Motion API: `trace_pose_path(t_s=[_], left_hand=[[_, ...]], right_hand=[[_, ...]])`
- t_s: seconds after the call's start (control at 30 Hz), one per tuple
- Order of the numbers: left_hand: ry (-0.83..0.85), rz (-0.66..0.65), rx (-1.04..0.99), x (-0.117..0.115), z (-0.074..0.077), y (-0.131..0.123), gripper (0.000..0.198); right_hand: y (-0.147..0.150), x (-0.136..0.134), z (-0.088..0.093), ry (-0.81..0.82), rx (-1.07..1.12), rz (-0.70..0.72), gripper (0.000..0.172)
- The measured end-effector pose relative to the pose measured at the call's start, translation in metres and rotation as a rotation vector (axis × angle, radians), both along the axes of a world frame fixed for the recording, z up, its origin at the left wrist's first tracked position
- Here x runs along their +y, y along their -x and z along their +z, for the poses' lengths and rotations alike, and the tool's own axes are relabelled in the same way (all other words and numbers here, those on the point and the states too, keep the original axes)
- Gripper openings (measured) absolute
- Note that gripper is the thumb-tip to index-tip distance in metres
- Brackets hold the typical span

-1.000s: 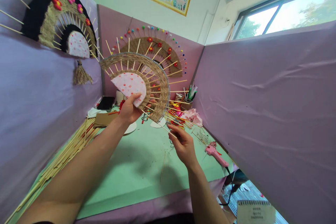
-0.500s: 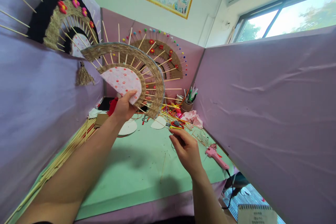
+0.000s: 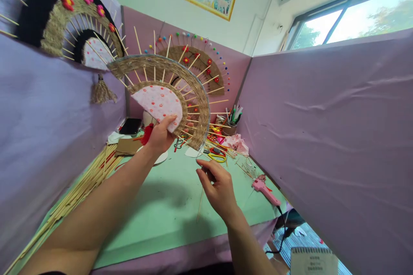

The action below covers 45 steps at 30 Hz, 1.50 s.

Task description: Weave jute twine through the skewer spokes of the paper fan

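My left hand [image 3: 164, 134] is closed around a half-round fan [image 3: 200, 94], thumb on its pink flowered centre [image 3: 158, 102] and fingers behind. Light wooden sticks radiate through two bands of brown twine, their tips bare beyond the outer band. A thin blue-grey cord [image 3: 207, 134] runs along the outer edge and drops from the fan's lower right end toward my right hand [image 3: 217, 184]. That hand is pinched just below this end, thumb and forefinger together on the cord. The fan is tilted and held above the table.
A pink glue gun [image 3: 266, 191] lies at the green table's [image 3: 148, 219] right side. Yellow-handled scissors [image 3: 217, 157] and scattered sticks lie behind my right hand. Long sticks [image 3: 80, 180] line the left edge. Finished fans [image 3: 60, 21] hang on the partitions. A black phone [image 3: 130, 126] lies behind.
The fan and my left hand have shifted slightly right and down. My right hand has moved left, closer beneath the fan's lower end, with the cord still pinched.
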<state>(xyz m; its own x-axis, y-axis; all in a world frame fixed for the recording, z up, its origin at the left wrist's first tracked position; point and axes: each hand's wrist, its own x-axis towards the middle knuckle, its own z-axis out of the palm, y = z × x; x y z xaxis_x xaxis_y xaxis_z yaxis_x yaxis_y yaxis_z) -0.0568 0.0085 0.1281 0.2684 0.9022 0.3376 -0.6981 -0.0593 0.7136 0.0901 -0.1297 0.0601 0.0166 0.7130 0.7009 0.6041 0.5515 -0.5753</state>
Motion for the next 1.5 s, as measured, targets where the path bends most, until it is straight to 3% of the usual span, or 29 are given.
trace_pose_path(t_s=[0.23, 0.5, 0.73, 0.9, 1.03, 1.1, 1.27, 1.5], left_hand=[[0.015, -0.011, -0.028, -0.002, 0.000, -0.001, 0.033], [0.123, -0.080, -0.066, -0.005, 0.001, -0.001, 0.036], [0.173, -0.110, -0.032, -0.008, 0.000, -0.006, 0.035], [0.155, -0.110, -0.028, -0.006, -0.005, -0.008, 0.035], [0.158, -0.127, -0.029, -0.003, -0.007, -0.008, 0.034], [0.160, -0.142, -0.036, -0.002, -0.007, -0.007, 0.034], [0.161, -0.160, -0.034, -0.004, -0.007, -0.008, 0.031], [0.190, -0.183, 0.011, -0.006, -0.012, -0.015, 0.036]], right_hand=[[0.005, 0.001, -0.006, -0.014, -0.015, -0.025, 0.024], [0.003, 0.012, -0.012, 0.086, 0.343, -0.003, 0.026], [-0.001, 0.018, -0.012, 0.118, 0.359, 0.025, 0.026], [0.001, 0.016, -0.010, 0.143, 0.500, 0.194, 0.017], [-0.001, 0.020, -0.015, 0.181, 0.678, 0.429, 0.037], [-0.002, 0.024, -0.018, 0.211, 0.744, 0.499, 0.038], [-0.005, 0.031, -0.015, 0.312, 0.939, 0.507, 0.021], [-0.007, 0.027, -0.006, 0.339, 1.018, 0.566, 0.019]])
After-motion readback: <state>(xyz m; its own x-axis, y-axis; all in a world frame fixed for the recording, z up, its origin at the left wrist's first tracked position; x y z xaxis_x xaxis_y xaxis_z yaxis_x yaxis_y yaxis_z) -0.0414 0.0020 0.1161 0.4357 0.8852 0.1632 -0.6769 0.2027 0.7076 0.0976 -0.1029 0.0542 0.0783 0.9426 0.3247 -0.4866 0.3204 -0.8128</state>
